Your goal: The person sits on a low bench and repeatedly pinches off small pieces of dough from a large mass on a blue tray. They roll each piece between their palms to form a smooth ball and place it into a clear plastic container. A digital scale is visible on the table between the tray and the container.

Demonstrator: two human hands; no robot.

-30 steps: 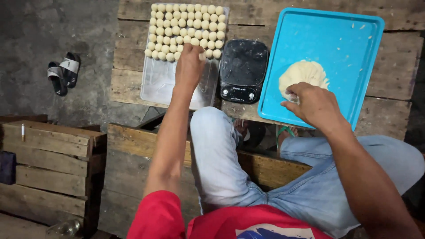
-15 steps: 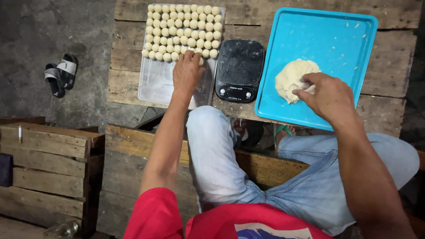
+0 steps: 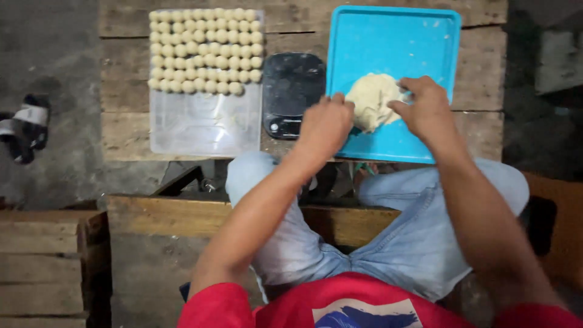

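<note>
Two hands meet at one lump of pale dough [image 3: 371,99] that lies on a blue tray [image 3: 395,42] in the upper right of the frame. The left hand [image 3: 326,124] comes in from the lower centre, its fingers curled down at the lump's left edge, knuckles over the tray's rim; the right hand [image 3: 425,106] sits at the lump's right side, fingers bent and pinching at the dough. Whether either hand has pulled a piece free cannot be told, since the fingertips are hidden or blurred.

Just left of the tray, touching or nearly touching its edge, stands one small black kitchen scale [image 3: 291,91], its lower right corner partly covered by the left hand. Left of the scale lies one clear plastic sheet or shallow tray [image 3: 206,130]. Its upper half is filled with small dough balls [image 3: 203,51] set in tidy rows, seven rows as far as can be counted, the lowest one shorter; the exact number of balls is too many to count surely. Its lower half is bare.

All of this rests on a rough plank table [image 3: 121,133] across the top of the frame. Below it are the person's knees in light blue jeans [image 3: 419,237] and, at the bottom edge, a red shirt [image 3: 358,304]. One wooden crate [image 3: 54,261] stands at lower left, and a pair of dark sandals [image 3: 24,130] lies on the grey floor at the left edge.
</note>
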